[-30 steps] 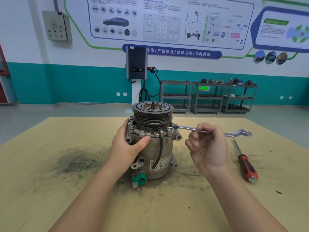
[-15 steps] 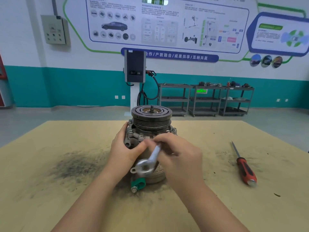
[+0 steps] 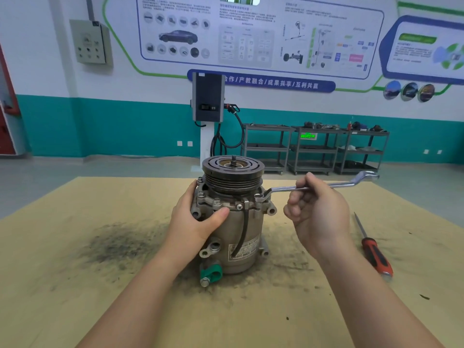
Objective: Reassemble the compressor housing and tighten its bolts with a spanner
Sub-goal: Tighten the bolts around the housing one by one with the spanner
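Gripping: two hands – left (image 3: 198, 222) clasps one compressor (image 3: 233, 222) | right (image 3: 319, 212) holds one spanner (image 3: 281, 189) | one screwdriver (image 3: 374, 252)

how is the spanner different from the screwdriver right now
The spanner is bare metal; the screwdriver has a red and black handle. The right hand grips the spanner, its ring end on a compressor bolt; the screwdriver lies untouched on the table. Both are long, slim hand tools.
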